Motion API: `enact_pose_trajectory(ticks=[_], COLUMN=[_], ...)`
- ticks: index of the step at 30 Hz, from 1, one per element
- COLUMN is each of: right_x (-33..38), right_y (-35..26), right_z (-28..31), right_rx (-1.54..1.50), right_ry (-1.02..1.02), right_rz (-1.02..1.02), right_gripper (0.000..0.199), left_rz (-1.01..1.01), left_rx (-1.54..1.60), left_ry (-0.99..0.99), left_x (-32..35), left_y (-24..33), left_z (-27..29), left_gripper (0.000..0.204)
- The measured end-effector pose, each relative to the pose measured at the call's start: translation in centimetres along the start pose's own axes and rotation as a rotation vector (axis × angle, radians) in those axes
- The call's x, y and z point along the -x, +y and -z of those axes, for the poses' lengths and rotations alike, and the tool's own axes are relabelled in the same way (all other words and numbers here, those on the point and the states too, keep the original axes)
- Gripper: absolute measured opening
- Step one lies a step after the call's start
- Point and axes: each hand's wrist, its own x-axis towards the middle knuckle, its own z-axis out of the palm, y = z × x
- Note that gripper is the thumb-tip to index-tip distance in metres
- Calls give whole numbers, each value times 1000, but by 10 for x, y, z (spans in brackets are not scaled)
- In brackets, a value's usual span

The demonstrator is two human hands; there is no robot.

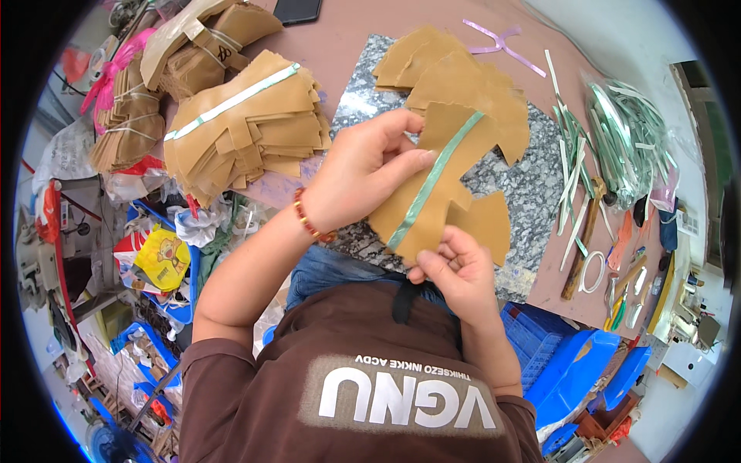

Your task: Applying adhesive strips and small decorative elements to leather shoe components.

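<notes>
A tan leather piece (438, 166) with a shiny green strip (436, 181) along it is held up over a speckled stone slab (532, 197). My left hand (374, 166) pinches its left edge, the thumb lying near the strip. At its lower end, the thumb and fingers of my right hand (455, 266) grip the edge. Beyond it, more tan pieces (471, 81) lie fanned out on the slab. To the left rests a thick stack of similar pieces (247, 127), its top one bearing a pale green strip.
Tied bundles of tan pieces (127, 127) lie at the far left. On the right are green strips in a clear bag (629, 135), a wooden-handled hammer (583, 239), a white ring (592, 272) and several small tools. A dark phone (297, 11) sits at the back; blue crates (567, 378) stand below the table.
</notes>
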Motion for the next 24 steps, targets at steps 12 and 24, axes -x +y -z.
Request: enact_pose_trajectory(ticks=[12, 24], right_x=[10, -58], right_y=[-40, -85], right_z=[114, 173], right_rx=[521, 1252], right_ry=[696, 797], right_rz=[377, 124], right_gripper=[15, 15], left_rz=[-54, -527], left_rx=[-1074, -753], left_ry=[146, -332], left_x=[2, -8], left_y=[43, -5], left_z=[193, -65], left_gripper=[40, 51])
